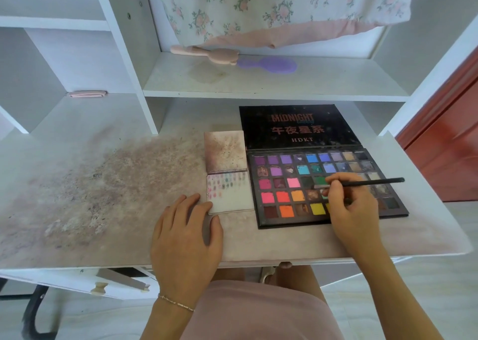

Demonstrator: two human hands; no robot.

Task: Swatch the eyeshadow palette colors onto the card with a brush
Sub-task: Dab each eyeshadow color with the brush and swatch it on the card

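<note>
An open eyeshadow palette (289, 184) with several rows of coloured pans lies on the desk, its black lid (297, 127) folded back. My right hand (349, 205) pinches a thin black brush (372, 182), whose tip rests on the green pan (320, 180). Left of the palette lies the white card (232, 200), with several small colour swatches in its upper left part. My left hand (188, 231) lies flat on the desk, its fingertips touching the card's lower left corner.
A stained square card (225, 151) lies just behind the white one. The desk top (103, 184) is smeared with powder on its left half. A pink brush (207, 52) and a purple brush (269, 64) lie on the shelf above. White shelf walls stand at left.
</note>
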